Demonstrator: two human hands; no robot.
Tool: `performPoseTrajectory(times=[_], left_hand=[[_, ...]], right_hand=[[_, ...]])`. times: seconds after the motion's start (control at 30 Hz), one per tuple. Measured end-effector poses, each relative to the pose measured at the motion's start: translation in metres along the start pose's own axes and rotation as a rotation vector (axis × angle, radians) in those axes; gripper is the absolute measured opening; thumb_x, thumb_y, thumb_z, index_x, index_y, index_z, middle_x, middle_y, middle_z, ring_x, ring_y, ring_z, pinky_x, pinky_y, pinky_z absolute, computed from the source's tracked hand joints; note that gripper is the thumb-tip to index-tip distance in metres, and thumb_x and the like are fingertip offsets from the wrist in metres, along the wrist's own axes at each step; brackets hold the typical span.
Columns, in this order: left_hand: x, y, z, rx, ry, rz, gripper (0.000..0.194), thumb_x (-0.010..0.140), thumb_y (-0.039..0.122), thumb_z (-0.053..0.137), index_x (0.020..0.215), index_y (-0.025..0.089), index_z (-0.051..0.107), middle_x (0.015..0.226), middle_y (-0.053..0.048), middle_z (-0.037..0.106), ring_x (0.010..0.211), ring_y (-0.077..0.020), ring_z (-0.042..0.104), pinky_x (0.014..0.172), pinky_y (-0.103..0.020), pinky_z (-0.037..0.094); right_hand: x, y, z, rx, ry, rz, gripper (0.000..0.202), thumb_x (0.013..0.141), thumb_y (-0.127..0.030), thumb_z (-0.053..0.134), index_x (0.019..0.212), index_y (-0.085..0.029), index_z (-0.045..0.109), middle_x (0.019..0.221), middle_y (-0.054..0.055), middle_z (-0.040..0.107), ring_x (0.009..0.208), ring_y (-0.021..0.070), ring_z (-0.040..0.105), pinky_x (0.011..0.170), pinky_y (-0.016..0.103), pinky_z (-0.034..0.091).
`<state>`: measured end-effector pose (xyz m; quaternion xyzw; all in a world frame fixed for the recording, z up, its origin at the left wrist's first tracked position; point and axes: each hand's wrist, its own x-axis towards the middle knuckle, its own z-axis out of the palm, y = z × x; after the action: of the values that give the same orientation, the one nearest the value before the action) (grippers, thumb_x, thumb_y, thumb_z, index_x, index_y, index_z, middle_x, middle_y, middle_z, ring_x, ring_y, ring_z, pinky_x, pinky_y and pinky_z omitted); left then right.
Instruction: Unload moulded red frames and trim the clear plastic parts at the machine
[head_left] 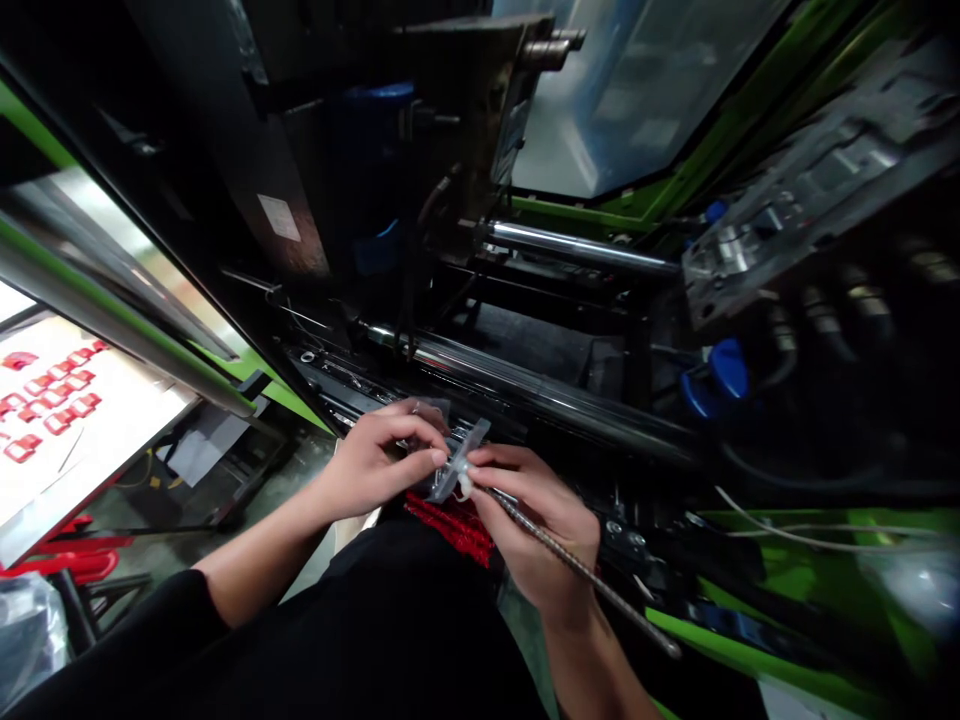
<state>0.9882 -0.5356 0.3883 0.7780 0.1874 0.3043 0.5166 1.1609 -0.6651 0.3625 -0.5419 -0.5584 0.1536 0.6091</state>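
Where your black clothing (420, 630) fills the near edge, your forearms come in from left and right and nearly meet. Your right hand (536, 510) has its fingers pinched narrow at a white piece (465, 484), and a thin ribbed rod (585, 572) runs from there beneath the palm toward the near right. The rod's end stands out past your wrist, close to the green frame edge. Your left hand (379, 462) has thumb and index finger nearly closed at a clear plastic bag (459, 462), which lies between your two hands; its left part is hard to make out behind your fingers. You cannot tell how the rod meets the white piece. Glittering red material (457, 528) shows just below, partly cut off by your clothing.

Beyond your hands, a steel bar (540, 392) crosses toward the right. A dark gap opens between it and the far bar (585, 246). To the right stand a blue clamp (724, 372) and a metal block (810, 190). Well left, red parts (61, 382) sit on a white surface (112, 430), cut off at the view's edge.
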Motion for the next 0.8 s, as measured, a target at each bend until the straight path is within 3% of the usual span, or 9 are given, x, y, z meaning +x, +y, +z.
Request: performPoseTrajectory(times=[0.47, 0.67, 0.8], left_hand=[[0.012, 0.003, 0.012, -0.053, -0.089, -0.102, 0.012, 0.092, 0.025, 0.068, 0.089, 0.016, 0.075, 0.106, -0.008, 0.067, 0.099, -0.0211, 0.064, 0.088, -0.031, 0.048], [0.014, 0.002, 0.012, -0.217, -0.131, -0.258, 0.022, 0.091, 0.035, 0.07, 0.085, 0.013, 0.074, 0.089, -0.007, 0.066, 0.081, -0.0176, 0.058, 0.072, -0.027, 0.045], [0.013, -0.007, 0.015, -0.145, -0.062, -0.18, 0.018, 0.09, 0.031, 0.07, 0.085, 0.014, 0.073, 0.099, -0.009, 0.067, 0.094, -0.0216, 0.061, 0.086, -0.031, 0.047]], right_hand=[[-0.003, 0.004, -0.008, 0.011, -0.033, -0.047, 0.034, 0.083, -0.002, 0.073, 0.103, -0.029, 0.078, 0.108, 0.002, 0.074, 0.099, 0.017, 0.072, 0.09, 0.032, 0.059], [-0.004, 0.003, -0.012, 0.082, -0.054, -0.044, 0.034, 0.083, 0.0, 0.072, 0.103, -0.028, 0.077, 0.108, 0.002, 0.074, 0.098, 0.0161, 0.071, 0.09, 0.03, 0.059], [-0.009, 0.005, -0.014, 0.196, -0.082, -0.011, 0.036, 0.083, 0.0, 0.072, 0.104, -0.029, 0.077, 0.109, 0.004, 0.073, 0.098, 0.0181, 0.071, 0.087, 0.032, 0.061]])
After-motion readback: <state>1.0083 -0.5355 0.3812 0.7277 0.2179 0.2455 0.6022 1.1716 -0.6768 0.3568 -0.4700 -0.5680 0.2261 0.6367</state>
